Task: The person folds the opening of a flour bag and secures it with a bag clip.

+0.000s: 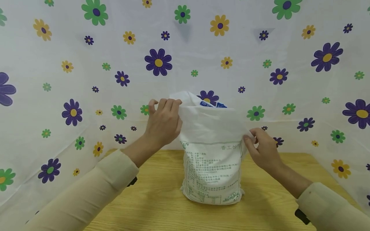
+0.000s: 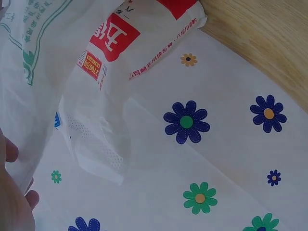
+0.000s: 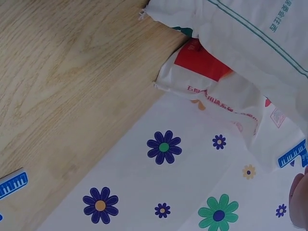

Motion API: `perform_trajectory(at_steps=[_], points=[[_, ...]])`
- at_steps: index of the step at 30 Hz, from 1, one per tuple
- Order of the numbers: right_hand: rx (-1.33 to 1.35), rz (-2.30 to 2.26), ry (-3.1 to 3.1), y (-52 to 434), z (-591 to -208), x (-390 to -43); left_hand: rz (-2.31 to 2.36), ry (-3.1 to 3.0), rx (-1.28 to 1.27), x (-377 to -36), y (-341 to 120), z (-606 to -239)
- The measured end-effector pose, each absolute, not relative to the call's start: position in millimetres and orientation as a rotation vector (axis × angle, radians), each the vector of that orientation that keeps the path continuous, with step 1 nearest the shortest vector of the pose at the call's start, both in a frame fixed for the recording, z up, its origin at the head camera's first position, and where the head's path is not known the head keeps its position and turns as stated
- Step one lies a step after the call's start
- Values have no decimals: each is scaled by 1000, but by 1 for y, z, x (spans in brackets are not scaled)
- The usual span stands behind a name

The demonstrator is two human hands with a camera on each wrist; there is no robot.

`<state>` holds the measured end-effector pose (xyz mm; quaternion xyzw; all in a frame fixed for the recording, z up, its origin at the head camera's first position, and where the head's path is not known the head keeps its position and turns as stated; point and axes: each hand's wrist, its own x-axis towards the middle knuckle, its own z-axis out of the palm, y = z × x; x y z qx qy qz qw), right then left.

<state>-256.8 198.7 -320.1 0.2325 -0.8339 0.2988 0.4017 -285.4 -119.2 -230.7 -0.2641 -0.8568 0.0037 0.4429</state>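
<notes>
A white woven sack [image 1: 212, 173] with green printing stands upright on the wooden table in the head view. My left hand [image 1: 165, 120] grips its upper left edge, fingers curled at the rim. On the opposite side, my right hand [image 1: 264, 147] pinches the sack's upper right edge between thumb and fingers. Behind it, a second white bag [image 2: 161, 45] with red printing shows in both wrist views, partly hidden by the sack. Blue-and-white printing [image 1: 206, 104] peeks over the sack's rim. Only part of each hand appears in its own wrist view.
The wooden table [image 1: 150, 192] extends around the sack's base. A white cloth [image 1: 196, 41] with green, purple and yellow flowers hangs behind and at both sides. At the right wrist view's left edge is a blue-and-white ruler-like piece [image 3: 13, 184].
</notes>
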Motion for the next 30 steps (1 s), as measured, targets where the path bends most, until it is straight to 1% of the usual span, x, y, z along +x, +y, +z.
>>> perform_trajectory(at_steps=[7, 14, 23, 30], points=[[622, 803, -2197, 192, -315, -256, 150, -2130, -772, -274, -93, -232], [664, 688, -2150, 180, -310, -260, 95, -2126, -898, -269, -64, -225], [632, 652, -2125, 175, -310, -265, -12, -2229, -946, -268, -61, -222], [711, 549, -2113, 176, -316, -264, -34, -2273, -947, -264, -62, -226]])
